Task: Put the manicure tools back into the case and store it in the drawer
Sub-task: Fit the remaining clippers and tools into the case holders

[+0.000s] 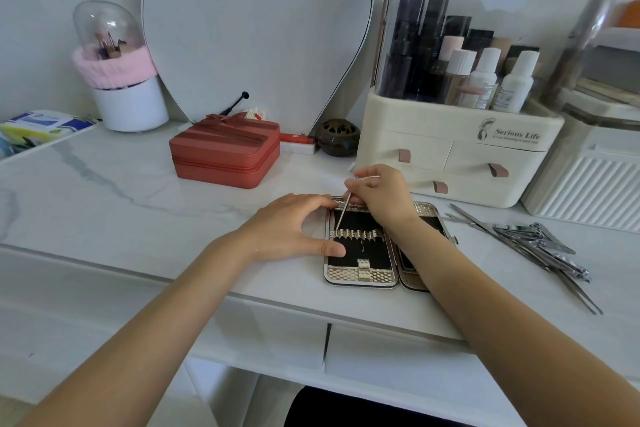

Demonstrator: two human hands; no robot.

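1. Case [360,279], silver-rimmed, black-lined, is lying open at frame centre.
2. Left hand [291,227], fingers spread, is bracing its edge.
3. Right hand [377,196] is pinching a thin metal tool [343,213] into the loops.
4. Remaining tools [533,241] are lying heaped centre-right.

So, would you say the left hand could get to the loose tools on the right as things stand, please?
Probably not easily. The left hand rests on the open case, and the pile of tools lies beyond the right hand and forearm, which cross the case while holding a thin tool. The right hand is nearer.
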